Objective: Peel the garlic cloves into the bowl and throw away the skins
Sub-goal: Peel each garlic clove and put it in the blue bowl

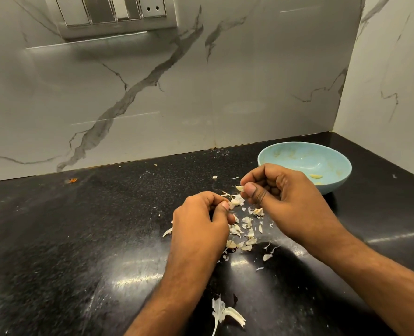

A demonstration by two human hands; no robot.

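Right hand (281, 190): fingers curled, thumb and forefinger pinching a small pale clove piece (240, 188) above the middle of the countertop (80, 226). Whether this piece is bare garlic or a flake of skin is hard to tell.

Left hand (201, 219): fingers curled, thumb and fingertips pinching a partly skinned clove (235, 202), papery skin trailing from it toward the right hand. The two hands are close together, the two pieces just apart.

Loose skins (246, 232): a scatter of pale flakes on the countertop directly beneath and between the hands, with stray bits toward the back edge. None gathered or thrown away so far as can be seen.

Stalk remnant (225, 311): white papery core and husk lying near the front edge, between the forearms.

Bowl (334, 155): light blue, standing near the back right corner of the countertop, just behind the right hand. It holds at least one peeled clove (315, 176); a second pale shape below it may be another.

Progress, as judged: peeling is under way, a few cloves done, one in hand; disposal of skins not begun.

Not determinable: the near part of the bowl's inside is covered by the right hand, so the clove count is uncertain. Unpeeled cloves cannot be told from skins in the scatter. No bin is in view.
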